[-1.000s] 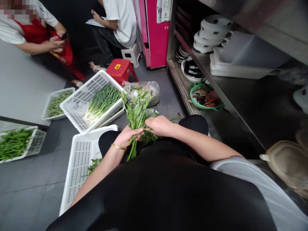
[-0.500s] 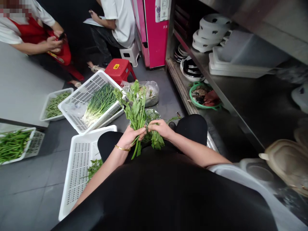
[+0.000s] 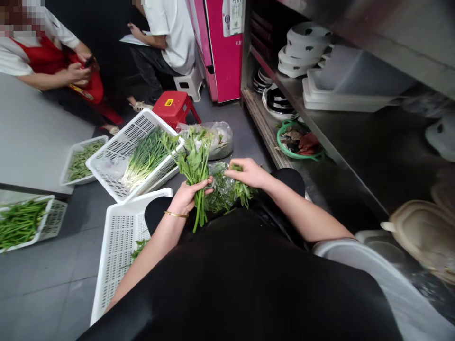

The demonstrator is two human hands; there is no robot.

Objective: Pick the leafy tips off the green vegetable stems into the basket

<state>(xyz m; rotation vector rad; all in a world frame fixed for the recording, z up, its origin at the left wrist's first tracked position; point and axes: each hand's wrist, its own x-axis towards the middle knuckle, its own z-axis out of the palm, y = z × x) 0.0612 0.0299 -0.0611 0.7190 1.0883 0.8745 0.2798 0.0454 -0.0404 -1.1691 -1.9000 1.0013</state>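
Note:
My left hand [image 3: 186, 196] is closed around a bunch of leafy green stalks [image 3: 195, 163], leaves up and cut stems down. Apart from it, to the right, my right hand [image 3: 250, 173] pinches a small clump of green leaves [image 3: 243, 189] that hangs from the fingers. Between and below the hands, a clear plastic bag [image 3: 219, 173] with loose greens lies in front of my lap. At my left forearm stands a white slotted crate [image 3: 113, 237] with some greens in it, partly hidden by my arm.
Another white crate [image 3: 103, 166] holds spring onions [image 3: 145, 154]. Baskets of green beans [image 3: 83, 161] and long green stalks [image 3: 21, 222] are at left. Beyond are a red stool [image 3: 172, 106], a stuffed plastic bag [image 3: 222, 139] and two people. Metal shelving [image 3: 320, 128] runs along the right.
My right hand has moved right, away from the bunch, carrying the leaf clump. My left hand has shifted slightly left with the stalks. The greens between the hands show more.

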